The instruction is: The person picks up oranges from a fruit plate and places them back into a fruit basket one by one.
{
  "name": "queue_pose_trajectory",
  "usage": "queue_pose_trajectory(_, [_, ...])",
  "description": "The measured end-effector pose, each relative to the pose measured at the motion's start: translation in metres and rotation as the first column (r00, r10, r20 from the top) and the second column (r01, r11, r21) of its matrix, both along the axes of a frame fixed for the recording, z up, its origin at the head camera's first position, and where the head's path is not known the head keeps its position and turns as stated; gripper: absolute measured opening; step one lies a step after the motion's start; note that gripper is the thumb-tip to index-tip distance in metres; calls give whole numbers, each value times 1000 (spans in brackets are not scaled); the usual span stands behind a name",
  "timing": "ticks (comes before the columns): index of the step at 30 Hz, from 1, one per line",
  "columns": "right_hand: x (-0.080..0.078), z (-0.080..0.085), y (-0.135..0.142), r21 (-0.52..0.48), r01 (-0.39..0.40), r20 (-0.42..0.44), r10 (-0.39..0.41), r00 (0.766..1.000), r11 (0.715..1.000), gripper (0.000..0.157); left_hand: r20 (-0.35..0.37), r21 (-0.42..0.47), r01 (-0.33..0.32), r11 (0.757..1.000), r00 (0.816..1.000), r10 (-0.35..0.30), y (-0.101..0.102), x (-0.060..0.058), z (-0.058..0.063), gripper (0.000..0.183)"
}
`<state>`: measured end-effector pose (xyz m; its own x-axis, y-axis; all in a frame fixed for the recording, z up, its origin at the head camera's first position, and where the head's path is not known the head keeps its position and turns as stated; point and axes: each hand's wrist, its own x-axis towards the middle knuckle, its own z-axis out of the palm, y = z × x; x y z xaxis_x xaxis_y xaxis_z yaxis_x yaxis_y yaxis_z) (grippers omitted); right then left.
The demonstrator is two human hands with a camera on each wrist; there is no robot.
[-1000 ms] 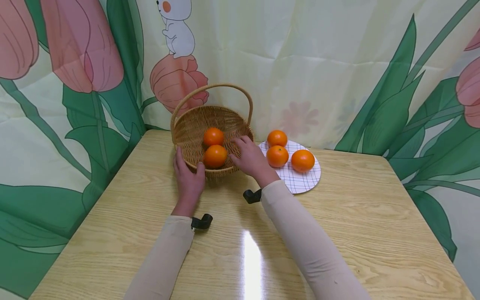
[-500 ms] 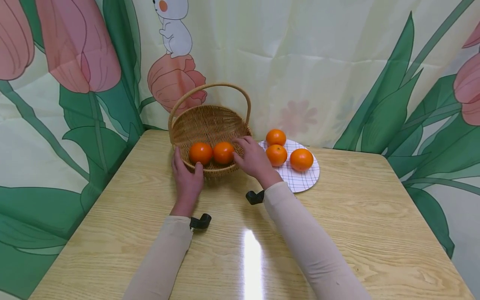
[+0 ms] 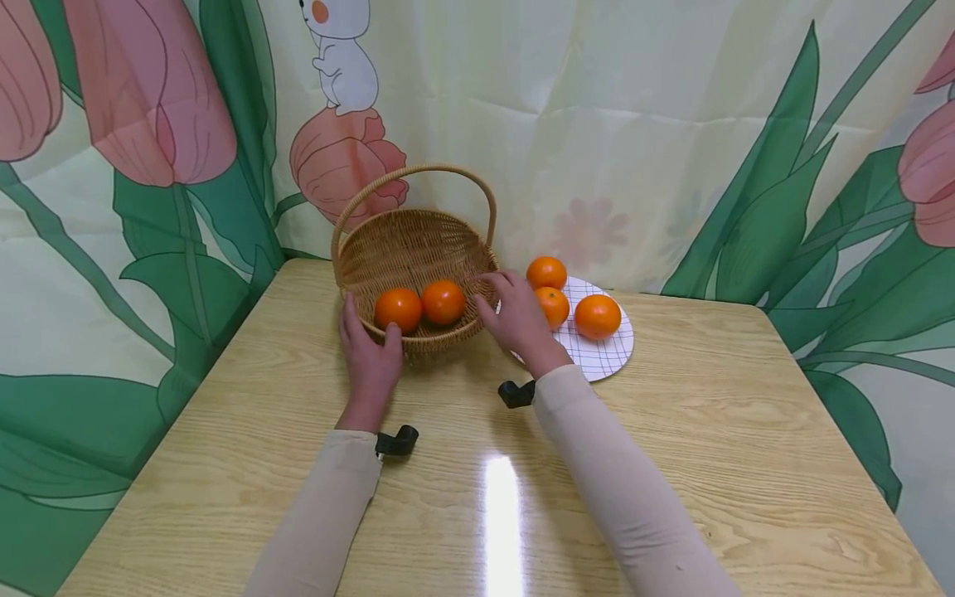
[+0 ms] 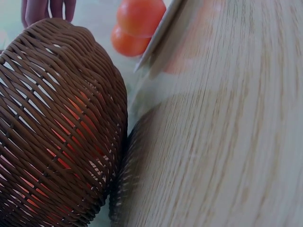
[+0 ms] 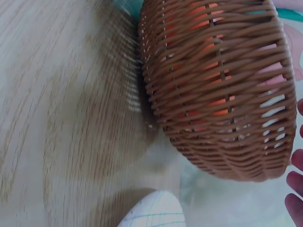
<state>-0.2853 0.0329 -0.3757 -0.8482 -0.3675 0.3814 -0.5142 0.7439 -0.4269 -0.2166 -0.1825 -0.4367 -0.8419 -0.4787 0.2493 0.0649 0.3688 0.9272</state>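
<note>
A brown wicker basket point(image 3: 410, 240) with a tall hoop handle holds an orange point(image 3: 399, 310) and a second orange point(image 3: 443, 302), side by side near its front. My left hand point(image 3: 370, 365) grips the basket's front left rim, thumb at the front and fingers along the side. Over the right rim is my right hand point(image 3: 520, 319), fingers loosely bent and holding nothing. In the right wrist view its fingertips point(image 5: 296, 184) show at the edge beside the weave. Through the wicker, orange patches point(image 4: 87, 120) show in the left wrist view.
Right of the basket, a white checked plate point(image 3: 613, 358) bears three oranges; one is an orange point(image 3: 598, 317) at its right, and my right hand partly covers another. A floral curtain point(image 3: 627, 166) hangs behind the wooden table point(image 3: 716, 448).
The far orange in the basket has come forward and right, while the near one has shifted left. My right hand has drawn back rightward, away from the oranges. My left hand stays at the rim.
</note>
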Motion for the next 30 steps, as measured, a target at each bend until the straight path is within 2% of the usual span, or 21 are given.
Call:
queue_pose_trajectory(14, [-6, -5, 19, -43, 47, -43, -49, 998, 998, 38, -2, -17, -16, 1000, 1000, 16, 1, 0, 1, 82])
queue_pose_trajectory(30, [-15, -16, 38, -12, 124, -1, -124, 992, 992, 44, -24, -29, -30, 999, 999, 30, 1, -1, -1, 82])
